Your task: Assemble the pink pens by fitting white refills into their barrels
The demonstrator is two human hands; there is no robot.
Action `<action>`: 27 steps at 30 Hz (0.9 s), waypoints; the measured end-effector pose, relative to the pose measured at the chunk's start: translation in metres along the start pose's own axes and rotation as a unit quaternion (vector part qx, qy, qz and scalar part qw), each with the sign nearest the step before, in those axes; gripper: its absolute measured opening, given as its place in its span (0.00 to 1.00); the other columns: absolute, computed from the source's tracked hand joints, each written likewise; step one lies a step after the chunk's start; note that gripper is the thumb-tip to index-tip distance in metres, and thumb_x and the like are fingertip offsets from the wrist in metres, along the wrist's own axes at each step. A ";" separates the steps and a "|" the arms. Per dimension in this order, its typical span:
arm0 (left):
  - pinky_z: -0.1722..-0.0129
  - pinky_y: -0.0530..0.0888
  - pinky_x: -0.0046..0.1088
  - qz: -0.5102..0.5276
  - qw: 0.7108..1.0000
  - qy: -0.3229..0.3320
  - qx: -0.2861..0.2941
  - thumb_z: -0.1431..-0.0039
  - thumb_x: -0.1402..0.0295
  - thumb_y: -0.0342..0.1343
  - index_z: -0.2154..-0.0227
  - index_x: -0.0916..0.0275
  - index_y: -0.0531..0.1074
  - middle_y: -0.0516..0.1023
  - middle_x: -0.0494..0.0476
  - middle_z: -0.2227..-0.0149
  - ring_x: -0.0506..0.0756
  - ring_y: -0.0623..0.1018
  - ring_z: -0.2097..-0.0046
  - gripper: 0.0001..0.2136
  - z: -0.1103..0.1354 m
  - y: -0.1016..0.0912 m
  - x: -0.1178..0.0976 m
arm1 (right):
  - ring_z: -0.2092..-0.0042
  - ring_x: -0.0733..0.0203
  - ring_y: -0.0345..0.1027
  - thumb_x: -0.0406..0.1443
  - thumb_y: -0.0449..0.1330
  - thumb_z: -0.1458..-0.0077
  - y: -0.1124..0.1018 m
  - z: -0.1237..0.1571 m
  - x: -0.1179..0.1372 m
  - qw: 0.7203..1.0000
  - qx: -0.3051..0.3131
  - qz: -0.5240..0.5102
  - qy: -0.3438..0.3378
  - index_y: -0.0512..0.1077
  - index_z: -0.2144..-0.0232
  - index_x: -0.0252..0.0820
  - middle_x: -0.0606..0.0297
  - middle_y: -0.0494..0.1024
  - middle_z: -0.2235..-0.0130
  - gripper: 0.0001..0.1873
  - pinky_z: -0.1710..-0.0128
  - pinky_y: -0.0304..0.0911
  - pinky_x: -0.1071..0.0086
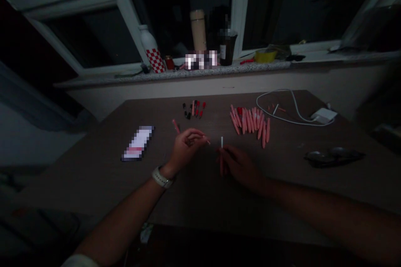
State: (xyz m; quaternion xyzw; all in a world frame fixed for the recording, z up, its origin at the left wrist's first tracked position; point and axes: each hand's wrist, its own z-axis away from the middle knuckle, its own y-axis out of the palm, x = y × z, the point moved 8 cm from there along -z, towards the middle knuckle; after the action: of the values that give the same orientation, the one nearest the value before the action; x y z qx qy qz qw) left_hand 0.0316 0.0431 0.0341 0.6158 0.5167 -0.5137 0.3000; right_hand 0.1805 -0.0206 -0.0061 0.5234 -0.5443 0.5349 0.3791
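My right hand is closed around a pink pen barrel, held upright over the table. A slim white rod sticks out of its top. To the left, my left hand pinches a small pale tip piece between thumb and fingertips, a little apart from the rod. Just behind that hand lies a pink pen part, partly hidden by it. Many pink pens lie side by side beyond my right hand. Small black and red caps are grouped at the table's far middle.
On the brown table are a phone at left, glasses at right, and a white charger with its looped cable. Along the windowsill stand a checkered bottle, a beige flask and yellow tape.
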 end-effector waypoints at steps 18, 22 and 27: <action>0.63 0.75 0.28 -0.103 0.988 -0.010 0.112 0.45 0.63 0.62 0.64 0.62 0.77 0.80 0.57 0.65 0.54 0.79 0.63 0.09 0.009 0.026 0.005 | 0.76 0.65 0.67 0.45 0.52 0.37 0.000 0.000 0.003 0.999 0.005 0.038 -0.017 0.70 0.70 0.42 0.71 0.72 0.78 0.16 0.74 0.60 0.72; 0.63 0.75 0.28 -0.126 0.985 -0.001 0.115 0.44 0.62 0.61 0.64 0.61 0.78 0.81 0.57 0.63 0.54 0.79 0.63 0.09 0.008 0.025 0.002 | 0.77 0.65 0.67 0.45 0.52 0.36 0.001 0.001 0.002 1.000 0.012 0.025 -0.011 0.69 0.71 0.42 0.72 0.70 0.80 0.16 0.74 0.59 0.73; 0.67 0.74 0.27 -0.115 0.987 -0.014 0.114 0.44 0.61 0.62 0.61 0.61 0.78 0.81 0.56 0.66 0.53 0.78 0.66 0.11 0.009 0.027 0.006 | 0.78 0.66 0.66 0.45 0.51 0.35 0.002 0.001 0.003 1.000 0.015 0.015 -0.008 0.69 0.69 0.43 0.72 0.71 0.80 0.16 0.75 0.59 0.73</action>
State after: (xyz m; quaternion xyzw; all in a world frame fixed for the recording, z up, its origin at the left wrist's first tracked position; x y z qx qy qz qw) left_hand 0.0533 0.0290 0.0218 0.5756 0.5178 -0.6086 0.1738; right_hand 0.1782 -0.0224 -0.0040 0.5247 -0.5470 0.5449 0.3586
